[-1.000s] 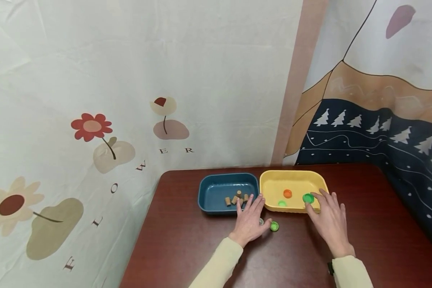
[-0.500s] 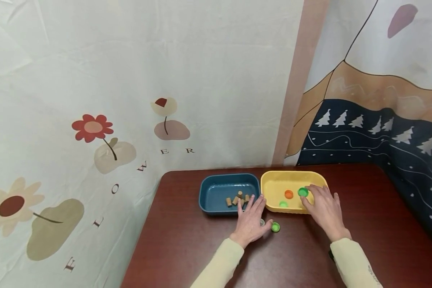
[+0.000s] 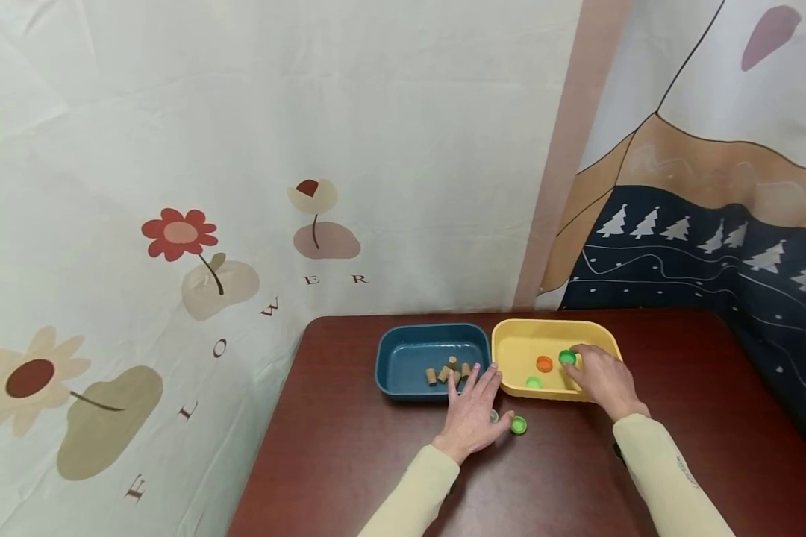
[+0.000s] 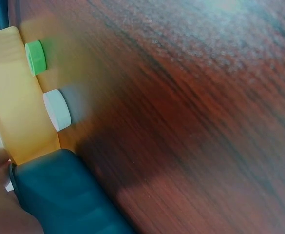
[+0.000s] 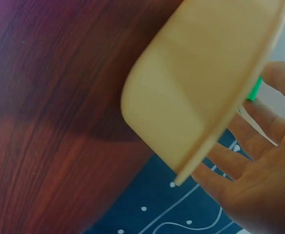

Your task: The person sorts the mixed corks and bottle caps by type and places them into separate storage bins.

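Observation:
My right hand (image 3: 607,380) pinches a green bottle cap (image 3: 567,357) between thumb and fingers, over the yellow tray (image 3: 520,339). In the right wrist view only a green sliver of that cap (image 5: 255,89) shows past the tray rim. Inside the tray lie an orange cap (image 3: 544,364) and a light green cap (image 3: 533,382). My left hand (image 3: 472,418), fingers spread, rests at the near rims where the blue tray (image 3: 399,354) meets the yellow one. Near its thumb, a green cap (image 3: 519,425) and a white cap (image 4: 58,110) are on the table.
Several small corks (image 3: 445,374) lie in the blue tray, partly behind my left fingers. Both trays stand side by side toward the back of the dark red wooden table (image 3: 349,462). A printed cloth (image 3: 416,149) hangs right behind the table's far edge.
My right hand has moved left and further in over the yellow tray with the green bottle cap. My left hand stays at the tray rims; the view has shifted slightly.

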Available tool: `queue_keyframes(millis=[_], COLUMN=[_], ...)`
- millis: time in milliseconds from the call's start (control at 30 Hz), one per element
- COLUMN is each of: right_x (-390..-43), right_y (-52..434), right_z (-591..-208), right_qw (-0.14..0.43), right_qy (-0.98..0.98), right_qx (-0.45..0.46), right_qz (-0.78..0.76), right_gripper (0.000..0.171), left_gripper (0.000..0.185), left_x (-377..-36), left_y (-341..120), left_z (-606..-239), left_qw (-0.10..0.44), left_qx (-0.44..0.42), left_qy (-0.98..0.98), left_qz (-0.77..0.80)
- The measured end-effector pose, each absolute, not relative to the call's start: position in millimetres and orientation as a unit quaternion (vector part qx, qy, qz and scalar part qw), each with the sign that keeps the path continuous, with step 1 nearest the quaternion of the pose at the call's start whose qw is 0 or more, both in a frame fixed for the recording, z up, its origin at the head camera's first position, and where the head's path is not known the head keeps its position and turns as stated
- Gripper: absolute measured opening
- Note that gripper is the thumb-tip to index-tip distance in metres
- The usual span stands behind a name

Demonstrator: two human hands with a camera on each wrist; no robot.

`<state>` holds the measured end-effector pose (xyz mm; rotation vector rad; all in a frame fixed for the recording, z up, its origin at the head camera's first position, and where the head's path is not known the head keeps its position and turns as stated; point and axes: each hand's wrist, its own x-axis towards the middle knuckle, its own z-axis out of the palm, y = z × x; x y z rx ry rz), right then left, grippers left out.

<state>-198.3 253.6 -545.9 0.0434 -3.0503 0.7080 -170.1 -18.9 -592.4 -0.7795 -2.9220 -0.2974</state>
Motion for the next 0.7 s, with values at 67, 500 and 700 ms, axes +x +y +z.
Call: queue_keyframes(millis=[67, 500, 700], right_x=[-201.3, -214.9, -215.0], right_y=[254.3, 250.1, 248.2], right_z=[-549.7, -555.7, -558.2], right_qw=[-0.002, -0.073, -0.091], right_qy=[-0.974, -0.974, -0.973], right_qx=[0.010, -0.025, -0.023], right_qz=[0.228, 0.215, 0.210], right_gripper=[0.050, 0.049, 0.050], left_gripper=[0.072, 0.073, 0.072], left_x=[-170.2, -170.1, -170.4], left_y=[-18.4, -18.3, -19.0], left_z=[-592.1, -593.6, -593.7], left_qw=[0.051, 0.050, 0.058], left_qx=[-0.256, -0.251, -0.258], left_qy=[-0.961, -0.962, -0.959], left_qz=[-0.093, -0.091, -0.098])
